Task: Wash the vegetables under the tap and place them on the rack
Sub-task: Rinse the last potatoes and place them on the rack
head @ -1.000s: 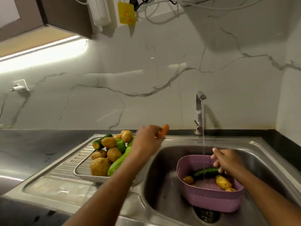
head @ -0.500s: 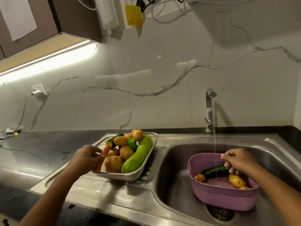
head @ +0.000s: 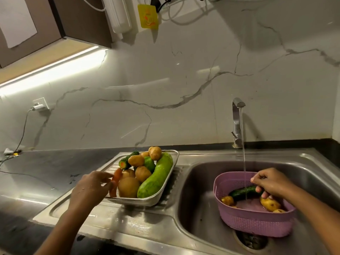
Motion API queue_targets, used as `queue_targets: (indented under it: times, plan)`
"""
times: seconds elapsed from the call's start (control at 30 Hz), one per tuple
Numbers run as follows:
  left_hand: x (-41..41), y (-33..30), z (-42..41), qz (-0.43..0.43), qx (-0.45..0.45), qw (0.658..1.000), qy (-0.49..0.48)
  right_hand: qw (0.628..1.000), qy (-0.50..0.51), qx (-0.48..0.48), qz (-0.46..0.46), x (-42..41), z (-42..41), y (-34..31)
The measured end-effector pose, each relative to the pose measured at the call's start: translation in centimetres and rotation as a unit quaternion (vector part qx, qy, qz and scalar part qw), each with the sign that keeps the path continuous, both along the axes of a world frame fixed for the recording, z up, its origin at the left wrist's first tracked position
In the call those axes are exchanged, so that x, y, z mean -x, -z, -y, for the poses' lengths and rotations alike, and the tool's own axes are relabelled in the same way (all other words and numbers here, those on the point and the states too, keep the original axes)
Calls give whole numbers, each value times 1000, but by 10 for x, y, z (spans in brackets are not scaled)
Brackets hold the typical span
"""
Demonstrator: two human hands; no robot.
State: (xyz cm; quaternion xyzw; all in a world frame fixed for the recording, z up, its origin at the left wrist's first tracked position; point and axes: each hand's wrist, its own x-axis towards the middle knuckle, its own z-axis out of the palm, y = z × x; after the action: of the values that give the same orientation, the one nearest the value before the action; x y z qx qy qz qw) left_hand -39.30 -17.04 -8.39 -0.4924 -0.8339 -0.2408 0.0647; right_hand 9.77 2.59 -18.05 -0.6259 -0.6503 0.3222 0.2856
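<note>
— Where is the left hand (head: 90,188)?
— At the near left edge of the metal rack (head: 161,195) on the draining board, fingers loosely spread beside the carrot (head: 115,183), which lies against the potatoes (head: 128,187). I cannot tell whether the fingertips touch the carrot.
— What else fills the rack?
— A long pale green gourd (head: 156,176) along its right side, and a dark cucumber (head: 127,160) at the far left.
— And the right hand (head: 270,183)?
— Over the purple basket (head: 257,220) in the sink (head: 198,181), fingers curled round the end of a dark cucumber (head: 242,192) under the stream from the tap (head: 237,122). More potatoes (head: 270,204) lie in the basket.
</note>
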Motion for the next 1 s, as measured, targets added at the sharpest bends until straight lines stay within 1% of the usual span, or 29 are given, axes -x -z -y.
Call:
queue_targets:
  times: [0.07,0.13,0.2,0.3,0.37,0.4,0.5,0.6,0.67,0.73,0.8,0.9,1.0]
  plan:
    - [-2,-2,6,-68,-8,997,-33,1000,-4,1,-3,-1,-1,2]
    - [-9,-5,9,-93,-58,994,-19,1000,-5,1,-6,-1,-1,2]
    - [-24,-13,11,-99,-105,989,13,1000,-1,0,-3,0,-3,2]
    - [-69,-25,4,-86,-168,980,68,1000,-2,4,-13,-6,-1,3]
    - [-97,-37,-1,-92,-184,973,109,1000,6,7,-13,-1,-2,1]
    - [-125,-29,-11,-75,-179,972,134,1000,11,18,1,-18,0,2]
    - [-159,-43,-26,-84,-132,970,188,1000,-9,15,-12,7,2,-1]
    - [-213,-34,-65,-9,-96,956,276,1000,-2,15,-6,0,5,-3]
    - [-253,-23,-97,22,-52,945,322,1000,2,12,-13,-6,4,-3]
    - [-287,-6,-126,57,4,931,360,1000,-9,12,-3,-6,5,-3]
    - [-314,19,-150,73,63,925,368,1000,-12,5,-2,-5,3,-3]
    - [-331,71,-170,51,162,921,350,1000,-5,11,7,-4,-4,1]
    - [-323,109,-173,25,273,909,315,998,-15,14,60,-2,-8,9]
